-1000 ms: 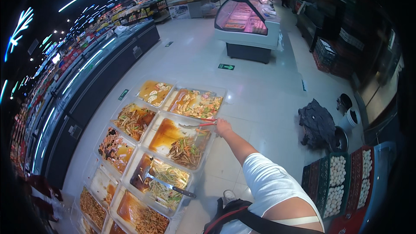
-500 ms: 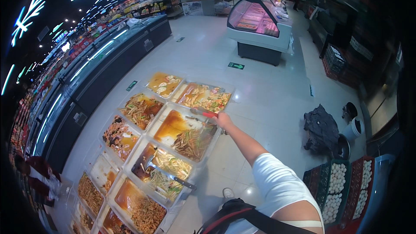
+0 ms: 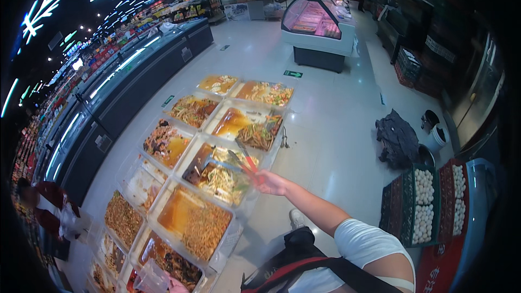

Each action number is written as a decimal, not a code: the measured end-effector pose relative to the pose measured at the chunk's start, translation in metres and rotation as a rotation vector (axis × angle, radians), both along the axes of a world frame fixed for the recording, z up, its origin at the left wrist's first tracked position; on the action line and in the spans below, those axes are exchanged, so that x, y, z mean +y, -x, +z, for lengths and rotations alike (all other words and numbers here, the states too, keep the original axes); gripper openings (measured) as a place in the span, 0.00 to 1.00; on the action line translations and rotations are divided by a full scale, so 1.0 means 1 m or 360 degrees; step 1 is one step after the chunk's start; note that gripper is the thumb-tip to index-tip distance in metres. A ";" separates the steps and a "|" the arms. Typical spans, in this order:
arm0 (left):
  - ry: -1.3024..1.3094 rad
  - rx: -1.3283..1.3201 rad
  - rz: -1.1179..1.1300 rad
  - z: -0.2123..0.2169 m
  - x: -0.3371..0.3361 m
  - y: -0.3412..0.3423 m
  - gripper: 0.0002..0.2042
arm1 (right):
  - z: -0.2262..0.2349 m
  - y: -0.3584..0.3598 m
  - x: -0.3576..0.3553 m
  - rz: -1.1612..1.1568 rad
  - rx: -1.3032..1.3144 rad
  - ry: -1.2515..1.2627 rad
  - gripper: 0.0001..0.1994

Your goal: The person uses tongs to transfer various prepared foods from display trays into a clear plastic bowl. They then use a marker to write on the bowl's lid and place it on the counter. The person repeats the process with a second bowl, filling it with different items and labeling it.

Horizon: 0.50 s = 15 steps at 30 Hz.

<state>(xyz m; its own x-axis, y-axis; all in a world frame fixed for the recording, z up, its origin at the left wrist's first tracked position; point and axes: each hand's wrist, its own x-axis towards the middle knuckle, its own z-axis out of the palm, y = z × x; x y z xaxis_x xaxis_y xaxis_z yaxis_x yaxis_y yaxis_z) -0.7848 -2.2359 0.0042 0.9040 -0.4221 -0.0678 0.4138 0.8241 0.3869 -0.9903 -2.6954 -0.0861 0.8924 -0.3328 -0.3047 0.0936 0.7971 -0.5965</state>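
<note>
Red-handled tongs (image 3: 249,163) are gripped in the right hand (image 3: 270,182), fingers closed around the handles, above the right side of a vegetable tray (image 3: 206,192); well nearer than that tray, a clear container (image 3: 150,279) is seen touching the left hand (image 3: 176,284), whose grip cannot be told.

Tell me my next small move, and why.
Perhaps bring the clear tub closer to the red-handled tongs: your left hand holds it at the picture's lower edge, while your right hand has the tongs farther up, with brown food between them.
</note>
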 end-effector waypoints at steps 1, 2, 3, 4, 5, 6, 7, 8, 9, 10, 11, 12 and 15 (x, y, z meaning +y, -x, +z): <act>0.0133 0.0024 -0.0037 -0.008 0.025 -0.006 0.27 | 0.003 -0.006 0.028 0.0004 0.0001 -0.0006 0.16; 0.0468 0.0137 -0.0276 -0.041 0.059 -0.026 0.40 | 0.007 -0.016 0.057 -0.0052 0.0118 0.0086 0.14; 0.0714 0.0296 -0.0326 -0.038 0.073 -0.021 0.40 | 0.005 -0.018 0.079 0.0046 0.0165 0.0245 0.12; 0.0961 0.0456 -0.0368 -0.035 0.084 -0.018 0.39 | 0.002 -0.018 0.099 0.0150 0.0212 0.0401 0.11; 0.1208 0.0592 -0.0400 -0.025 0.094 -0.014 0.39 | 0.008 -0.022 0.120 0.0266 0.0235 0.0558 0.11; 0.1216 0.0633 -0.0376 -0.016 0.107 -0.010 0.39 | 0.014 -0.024 0.141 0.0410 0.0201 0.0562 0.10; 0.1226 0.0689 -0.0385 -0.010 0.111 -0.006 0.38 | 0.015 -0.021 0.158 0.0455 0.0172 0.0450 0.10; 0.1237 0.0745 -0.0390 -0.005 0.117 -0.002 0.38 | 0.015 -0.019 0.176 0.0502 0.0142 0.0338 0.10; 0.1248 0.0800 -0.0391 -0.004 0.126 0.004 0.38 | 0.014 -0.020 0.194 0.0552 0.0112 0.0226 0.10; 0.1036 0.0602 -0.0379 -0.008 0.151 0.012 0.38 | -0.003 -0.039 0.216 0.0634 0.0036 0.0021 0.09; 0.0598 0.0360 -0.0282 -0.010 0.144 0.012 0.39 | -0.005 -0.030 0.231 0.0584 0.0013 -0.0059 0.08; 0.0193 0.0095 -0.0117 -0.014 0.148 0.019 0.40 | 0.004 -0.031 0.252 0.0613 -0.0005 -0.0116 0.08; -0.0263 0.0102 0.0117 -0.033 0.181 0.031 0.43 | 0.018 -0.030 0.298 0.0745 0.0025 -0.0106 0.09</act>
